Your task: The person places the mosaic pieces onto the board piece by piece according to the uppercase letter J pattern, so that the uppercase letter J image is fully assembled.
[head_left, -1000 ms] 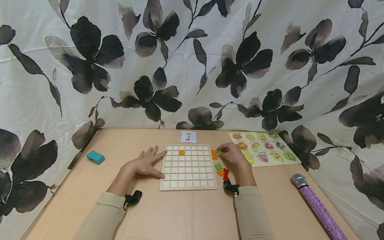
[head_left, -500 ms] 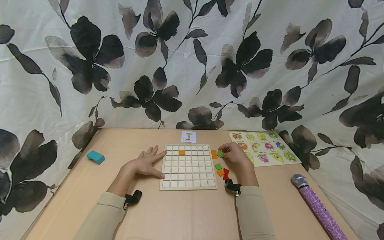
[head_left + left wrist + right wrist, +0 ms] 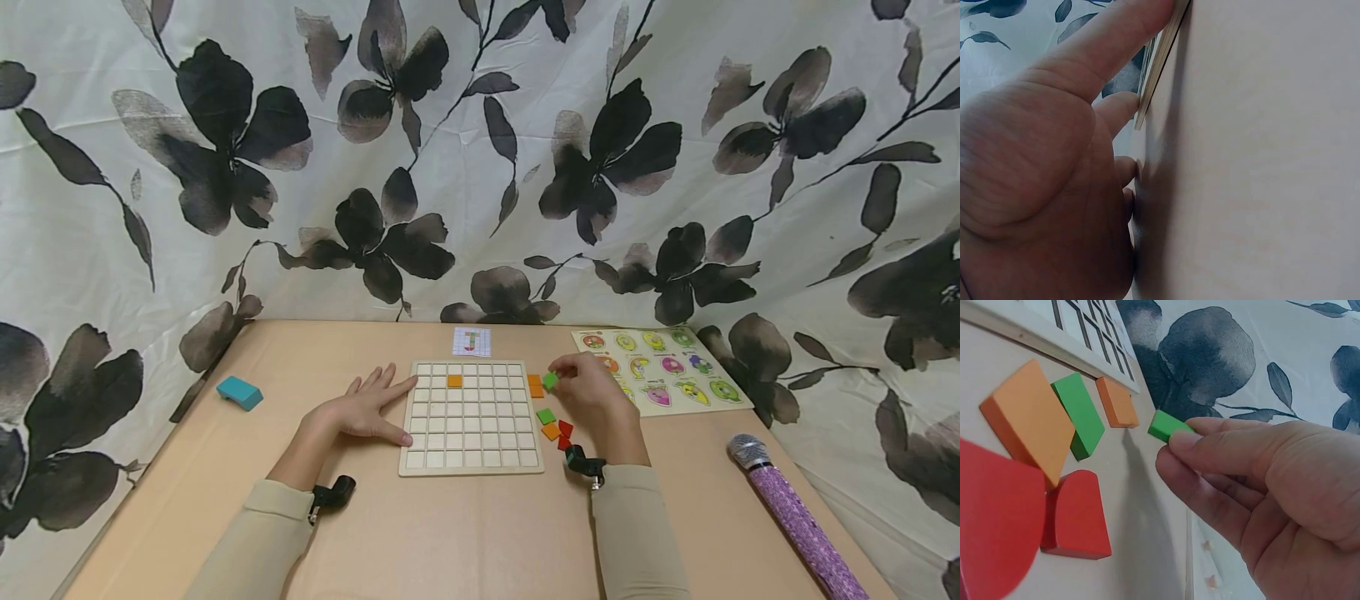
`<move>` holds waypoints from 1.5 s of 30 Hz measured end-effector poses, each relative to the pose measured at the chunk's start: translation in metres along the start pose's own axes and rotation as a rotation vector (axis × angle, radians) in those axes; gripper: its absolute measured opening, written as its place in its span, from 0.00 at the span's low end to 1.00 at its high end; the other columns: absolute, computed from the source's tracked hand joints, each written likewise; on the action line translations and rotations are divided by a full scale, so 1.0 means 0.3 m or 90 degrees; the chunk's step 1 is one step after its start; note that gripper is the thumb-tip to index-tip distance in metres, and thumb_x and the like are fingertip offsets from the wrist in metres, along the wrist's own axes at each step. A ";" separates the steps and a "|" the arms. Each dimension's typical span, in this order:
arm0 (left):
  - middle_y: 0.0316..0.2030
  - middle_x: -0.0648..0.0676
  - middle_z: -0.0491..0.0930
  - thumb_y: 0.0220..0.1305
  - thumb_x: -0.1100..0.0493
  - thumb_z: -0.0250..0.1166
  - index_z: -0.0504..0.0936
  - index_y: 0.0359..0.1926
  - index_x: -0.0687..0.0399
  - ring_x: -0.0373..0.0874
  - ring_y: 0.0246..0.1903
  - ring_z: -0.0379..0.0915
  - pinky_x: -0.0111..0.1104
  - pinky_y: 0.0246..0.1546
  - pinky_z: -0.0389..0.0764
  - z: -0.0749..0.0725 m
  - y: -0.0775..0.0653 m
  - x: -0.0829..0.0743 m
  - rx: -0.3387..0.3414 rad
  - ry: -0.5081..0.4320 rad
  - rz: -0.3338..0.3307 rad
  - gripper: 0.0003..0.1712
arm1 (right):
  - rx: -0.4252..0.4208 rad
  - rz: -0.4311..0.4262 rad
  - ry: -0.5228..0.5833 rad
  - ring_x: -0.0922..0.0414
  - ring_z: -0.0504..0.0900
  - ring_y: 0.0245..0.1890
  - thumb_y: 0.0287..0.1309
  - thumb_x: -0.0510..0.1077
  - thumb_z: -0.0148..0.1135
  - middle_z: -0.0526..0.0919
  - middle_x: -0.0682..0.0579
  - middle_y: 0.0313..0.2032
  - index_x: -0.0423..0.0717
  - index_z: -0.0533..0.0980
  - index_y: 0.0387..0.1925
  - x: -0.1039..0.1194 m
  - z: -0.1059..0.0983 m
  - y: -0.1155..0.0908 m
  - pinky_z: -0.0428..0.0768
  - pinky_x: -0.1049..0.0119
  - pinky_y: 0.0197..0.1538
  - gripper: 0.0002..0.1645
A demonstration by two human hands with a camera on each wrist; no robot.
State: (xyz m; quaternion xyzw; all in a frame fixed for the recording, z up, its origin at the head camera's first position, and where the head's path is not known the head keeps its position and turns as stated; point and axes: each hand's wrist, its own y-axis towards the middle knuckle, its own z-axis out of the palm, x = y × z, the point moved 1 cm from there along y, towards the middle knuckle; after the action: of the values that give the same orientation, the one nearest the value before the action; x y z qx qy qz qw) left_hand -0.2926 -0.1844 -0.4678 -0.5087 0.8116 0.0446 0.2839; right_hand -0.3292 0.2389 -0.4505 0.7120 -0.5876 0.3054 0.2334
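Observation:
A pale board (image 3: 472,417) with a grid of square cells lies on the table, with one orange tile (image 3: 454,381) in its top row. My left hand (image 3: 363,408) is spread at the board's left side, thumb and index finger touching its edge; the left wrist view shows the thumb (image 3: 1104,53) against that edge. Right of the board, my right hand (image 3: 1285,462) pinches a small green tile (image 3: 1167,426) between thumb and fingers, raised over the table. Below it lie another green tile (image 3: 546,417), an orange tile (image 3: 551,432) and two red pieces (image 3: 565,428).
More orange tiles (image 3: 536,386) lie by the board's right edge. Behind the board is a small grid card (image 3: 472,342) with a coloured pattern. A fruit sticker sheet (image 3: 660,372), a purple microphone (image 3: 802,517) and a teal block (image 3: 239,393) are farther out.
My right hand has shifted slightly right and away from the orange tiles with the green tile, which shows more fully now. My left hand and the board have stayed put.

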 end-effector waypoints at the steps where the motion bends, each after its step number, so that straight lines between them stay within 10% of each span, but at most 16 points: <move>1: 0.82 0.71 0.33 0.52 0.30 0.76 0.52 0.84 0.45 0.71 0.81 0.24 0.69 0.76 0.30 0.000 0.000 0.000 0.000 0.000 0.000 0.67 | -0.003 0.001 0.005 0.49 0.78 0.48 0.63 0.34 0.68 0.85 0.48 0.45 0.44 0.85 0.53 0.001 0.001 0.000 0.79 0.56 0.57 0.17; 17: 0.82 0.71 0.33 0.52 0.30 0.76 0.52 0.84 0.45 0.71 0.81 0.24 0.68 0.76 0.30 0.001 0.000 -0.001 -0.002 -0.001 -0.002 0.67 | -0.059 -0.028 0.093 0.49 0.78 0.45 0.64 0.38 0.71 0.83 0.48 0.43 0.48 0.84 0.52 0.038 0.008 0.007 0.78 0.56 0.53 0.15; 26: 0.82 0.71 0.33 0.52 0.30 0.76 0.52 0.84 0.45 0.71 0.81 0.24 0.69 0.76 0.29 0.000 -0.001 -0.001 0.002 -0.008 -0.006 0.67 | -0.098 -0.139 0.065 0.54 0.81 0.36 0.62 0.36 0.73 0.86 0.46 0.37 0.40 0.86 0.50 0.082 0.020 0.042 0.81 0.72 0.40 0.15; 45: 0.82 0.70 0.33 0.51 0.30 0.76 0.52 0.84 0.44 0.70 0.81 0.24 0.68 0.76 0.30 0.001 0.004 -0.005 0.002 -0.005 -0.010 0.67 | -0.142 -0.090 0.220 0.51 0.79 0.40 0.64 0.37 0.72 0.82 0.47 0.40 0.41 0.85 0.54 0.206 0.113 0.047 0.80 0.72 0.38 0.17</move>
State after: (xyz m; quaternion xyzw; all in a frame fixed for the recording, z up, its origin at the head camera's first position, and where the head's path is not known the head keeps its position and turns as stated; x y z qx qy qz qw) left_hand -0.2930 -0.1827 -0.4677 -0.5146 0.8064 0.0427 0.2882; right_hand -0.3299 0.1696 -0.4309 0.6581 -0.5175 0.3389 0.4292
